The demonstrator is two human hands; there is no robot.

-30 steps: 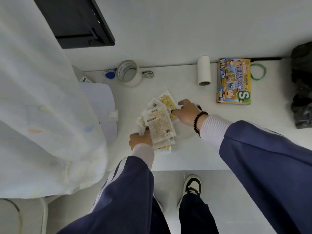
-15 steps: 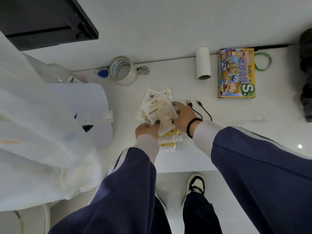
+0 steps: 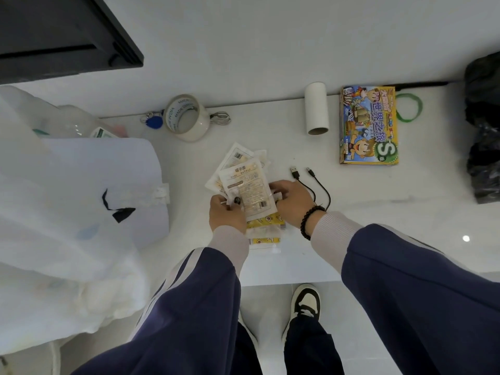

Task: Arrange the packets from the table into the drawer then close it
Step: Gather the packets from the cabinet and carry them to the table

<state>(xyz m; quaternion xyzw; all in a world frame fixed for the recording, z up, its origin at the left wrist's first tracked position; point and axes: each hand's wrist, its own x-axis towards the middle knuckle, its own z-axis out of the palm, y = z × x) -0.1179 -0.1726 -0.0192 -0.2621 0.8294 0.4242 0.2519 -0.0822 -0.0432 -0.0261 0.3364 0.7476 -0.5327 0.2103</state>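
Observation:
A stack of several flat white and yellow packets (image 3: 247,189) is gathered over the white table (image 3: 378,212) near its front edge. My left hand (image 3: 226,213) grips the stack's left edge, thumb on the top packet. At the stack's right edge my right hand (image 3: 290,203) holds it with curled fingers. More yellow-printed packets (image 3: 263,234) stick out below the hands. No drawer is in view.
A black USB cable (image 3: 311,182) lies just right of my right hand. At the back stand a tape roll (image 3: 186,117), a blue key fob (image 3: 154,121), a white tube (image 3: 316,112), a colourful box (image 3: 368,125) and a green band (image 3: 408,107). White bags (image 3: 67,212) crowd the left; a black bag (image 3: 484,131) sits far right.
My right hand slid back from the table's far packets to the stack's right edge, uncovering the cable. The packets are now bunched together between both hands.

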